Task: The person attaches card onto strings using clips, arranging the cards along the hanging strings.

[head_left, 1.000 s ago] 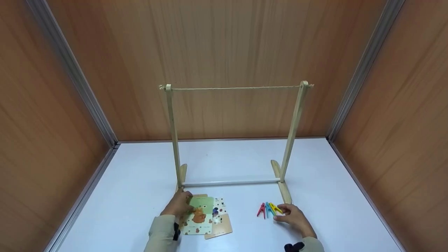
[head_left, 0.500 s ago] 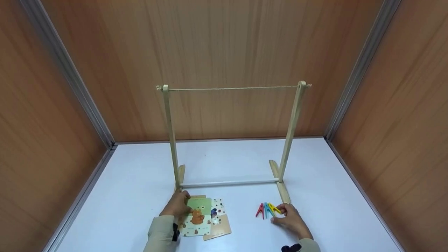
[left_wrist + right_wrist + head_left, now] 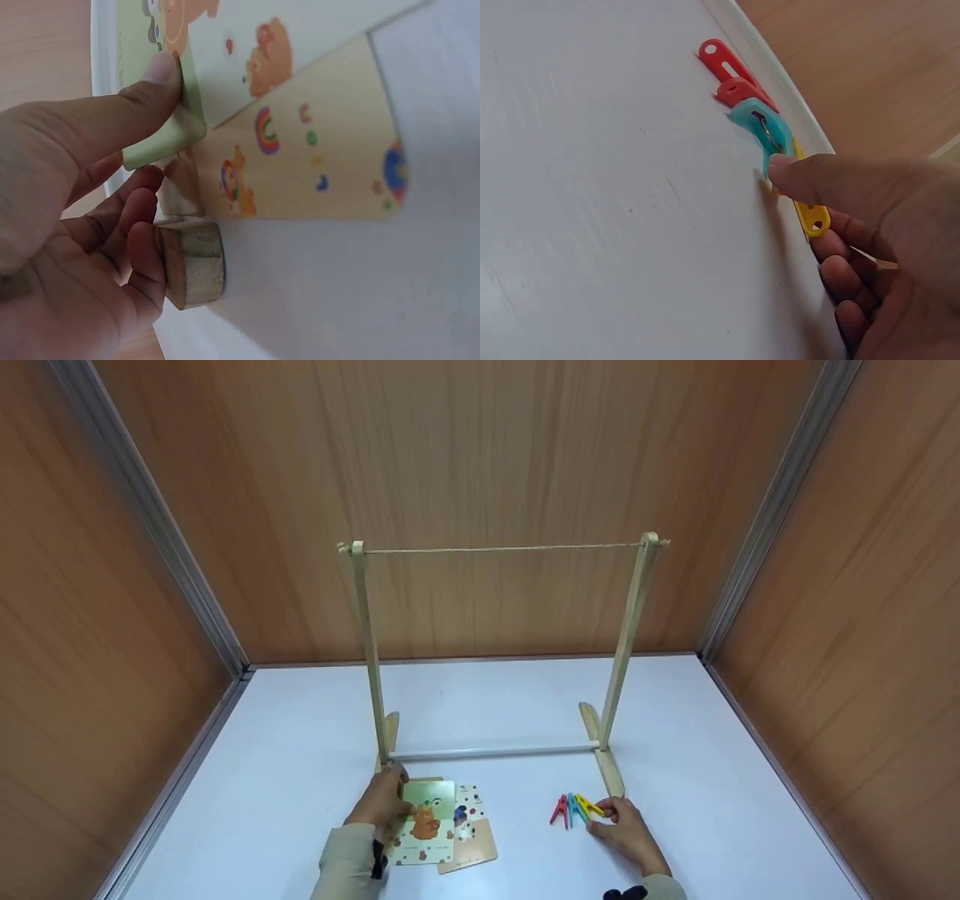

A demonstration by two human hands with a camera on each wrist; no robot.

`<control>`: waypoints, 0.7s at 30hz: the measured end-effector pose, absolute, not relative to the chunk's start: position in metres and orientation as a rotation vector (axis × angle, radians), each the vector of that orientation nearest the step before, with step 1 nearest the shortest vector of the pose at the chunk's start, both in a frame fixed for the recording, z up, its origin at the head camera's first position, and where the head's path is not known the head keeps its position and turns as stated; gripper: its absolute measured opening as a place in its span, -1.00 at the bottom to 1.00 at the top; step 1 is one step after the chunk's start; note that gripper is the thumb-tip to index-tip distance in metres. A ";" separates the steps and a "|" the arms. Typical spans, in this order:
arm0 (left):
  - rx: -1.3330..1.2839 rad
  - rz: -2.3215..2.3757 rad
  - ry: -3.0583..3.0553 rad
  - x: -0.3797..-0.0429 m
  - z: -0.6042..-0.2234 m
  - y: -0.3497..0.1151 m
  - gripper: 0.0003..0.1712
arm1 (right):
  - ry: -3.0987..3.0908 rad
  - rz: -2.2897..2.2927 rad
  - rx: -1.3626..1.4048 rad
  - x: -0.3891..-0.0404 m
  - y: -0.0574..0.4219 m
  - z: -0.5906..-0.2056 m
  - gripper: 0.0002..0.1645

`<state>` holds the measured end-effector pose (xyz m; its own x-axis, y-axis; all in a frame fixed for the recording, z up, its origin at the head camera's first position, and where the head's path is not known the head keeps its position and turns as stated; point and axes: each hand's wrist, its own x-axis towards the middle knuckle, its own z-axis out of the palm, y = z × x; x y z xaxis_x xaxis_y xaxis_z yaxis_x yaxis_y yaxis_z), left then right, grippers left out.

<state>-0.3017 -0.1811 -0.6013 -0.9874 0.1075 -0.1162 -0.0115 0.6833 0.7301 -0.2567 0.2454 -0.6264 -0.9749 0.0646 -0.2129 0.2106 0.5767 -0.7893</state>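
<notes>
Three clothespins lie side by side on the white bench (image 3: 525, 697), toward the right: one red clothespin (image 3: 736, 90), one blue clothespin (image 3: 771, 124) and one yellow clothespin (image 3: 817, 223). Of the two hands, the right hand (image 3: 626, 832) pinches the yellow clothespin between thumb and fingers. The left hand (image 3: 381, 799) pinches the edge of a green-and-white bear card (image 3: 424, 844), thumb on top and fingers beneath. That card tops a pile of at least three, with a dotted white card (image 3: 470, 796) and a tan card (image 3: 478, 851) showing from under it; the overlap hides the exact count. Behind hands and cards stands one wooden rack (image 3: 624, 645) with two uprights, two feet, one white bar low down and one string (image 3: 499, 549) tied across the top. The left hand is just beside the rack's left foot. The bench surface is smooth and pale, with a few faint marks in the right wrist view. Three wood-grain walls (image 3: 487, 450) enclose it, and two grey metal strips (image 3: 169, 525) run down the corners.
</notes>
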 end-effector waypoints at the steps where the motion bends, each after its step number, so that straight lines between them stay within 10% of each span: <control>1: 0.083 1.192 2.738 -0.301 -0.601 -0.181 -0.52 | 2.647 -1.358 0.229 -0.257 0.246 -0.627 -0.52; 21: 0.019 1.223 2.715 -0.299 -0.600 -0.180 -0.34 | 2.560 -1.466 0.365 -0.259 0.249 -0.619 -0.51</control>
